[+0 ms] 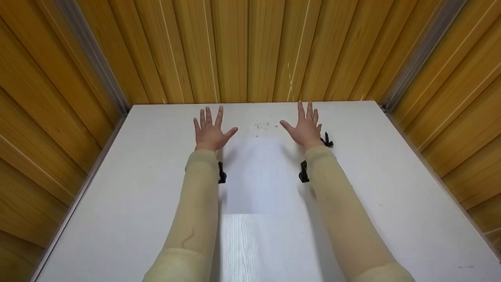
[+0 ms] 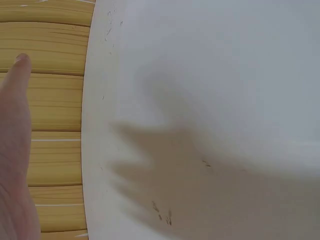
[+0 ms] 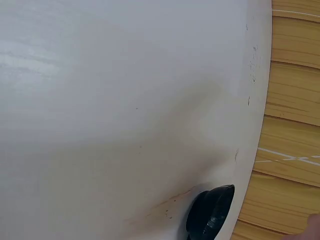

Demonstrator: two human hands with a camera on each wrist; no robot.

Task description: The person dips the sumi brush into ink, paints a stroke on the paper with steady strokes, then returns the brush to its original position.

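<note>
Two pale sleeves (image 1: 197, 207) stretch forward over your white desk (image 1: 117, 219); your left hand (image 1: 211, 133) is spread, fingers straight and fanned, thumb angled inward; your right hand (image 1: 306, 127) is spread likewise, its thumb pointing toward the left one; both are near the desk's far edge, well apart, backs toward your head camera; soft shadows (image 2: 175, 160) fall on the desk, separate from the hands, which are raised above the surface.

Small black object (image 1: 328, 141) on the desk, just to the right of your right hand and partly hidden behind it in the head view; the right wrist view shows it dark and rounded, near the edge; exact kind, cannot tell.

One black fitting (image 1: 222, 173) at the inner side of each sleeve; bluish-white rectangle (image 1: 258, 176) between the sleeves, sheet or light, cannot tell; dark scuffs (image 1: 262, 126) between the hands; yellow-brown panelled wall (image 1: 231, 51) behind; grey strips (image 1: 94, 51) run up its corners.
</note>
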